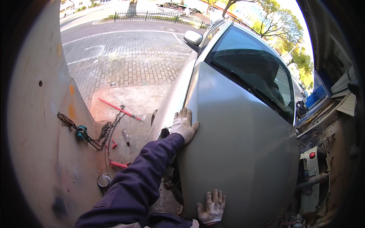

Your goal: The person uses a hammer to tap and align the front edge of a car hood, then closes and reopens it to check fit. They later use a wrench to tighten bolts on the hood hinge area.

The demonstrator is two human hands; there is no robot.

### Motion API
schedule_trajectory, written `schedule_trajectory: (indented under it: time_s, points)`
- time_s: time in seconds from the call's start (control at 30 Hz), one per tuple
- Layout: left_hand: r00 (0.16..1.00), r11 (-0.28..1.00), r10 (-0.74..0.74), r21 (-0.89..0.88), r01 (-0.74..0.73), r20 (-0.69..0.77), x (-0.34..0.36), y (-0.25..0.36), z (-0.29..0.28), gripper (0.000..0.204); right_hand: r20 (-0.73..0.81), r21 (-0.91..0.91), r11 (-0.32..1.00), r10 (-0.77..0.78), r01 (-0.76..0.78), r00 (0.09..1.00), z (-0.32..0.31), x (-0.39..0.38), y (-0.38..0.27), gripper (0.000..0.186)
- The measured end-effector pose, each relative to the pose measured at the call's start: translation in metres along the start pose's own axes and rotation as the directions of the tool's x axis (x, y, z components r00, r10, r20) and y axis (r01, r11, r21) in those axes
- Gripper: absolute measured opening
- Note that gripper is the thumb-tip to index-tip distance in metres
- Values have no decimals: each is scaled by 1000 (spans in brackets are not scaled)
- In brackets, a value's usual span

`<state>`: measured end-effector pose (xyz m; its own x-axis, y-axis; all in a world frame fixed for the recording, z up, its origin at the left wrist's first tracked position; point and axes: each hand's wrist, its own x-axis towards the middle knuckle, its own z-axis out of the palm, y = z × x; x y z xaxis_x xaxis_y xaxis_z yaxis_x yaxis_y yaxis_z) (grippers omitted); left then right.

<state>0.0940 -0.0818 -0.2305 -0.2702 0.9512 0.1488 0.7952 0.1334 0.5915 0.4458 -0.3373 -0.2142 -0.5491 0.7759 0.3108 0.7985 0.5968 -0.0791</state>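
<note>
A silver-grey car hood (pixel 235 152) fills the middle of the view, lying down over the car's front. My left hand (pixel 184 126), in a white knit glove, rests flat on the hood's left edge beside the fender (pixel 176 97). Its fingers are stretched out and point toward the windshield. Nearer to me, my right hand (pixel 213 207) lies palm down on the front part of the hood. That glove is smudged, and its fingers are spread with nothing in them. Below my left forearm, a dark gap with parts shows at the car's front corner.
A wall (pixel 42 114) rises on the left, with a teal chain hoist (pixel 81 133) hanging there. On the floor lie a red bar (pixel 119 109), a chain (pixel 104 135), a red-handled tool (pixel 119 164) and a can (pixel 103 180). Car parts (pixel 315 178) stand at right.
</note>
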Motion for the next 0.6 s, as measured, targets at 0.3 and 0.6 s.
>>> schedule_trajectory:
  time_s: [0.3, 0.6]
  points:
    - [1000, 1000, -8, 2, 8, 11, 1, -1, 0, 89, -6, -18, 1000, -5, 5, 1000, 7, -4, 3, 71]
    - [1000, 1000, 13, -11, -13, -22, -1, -2, -1, 86, -74, -25, 1000, -17, 15, 997, 17, -13, 6, 73]
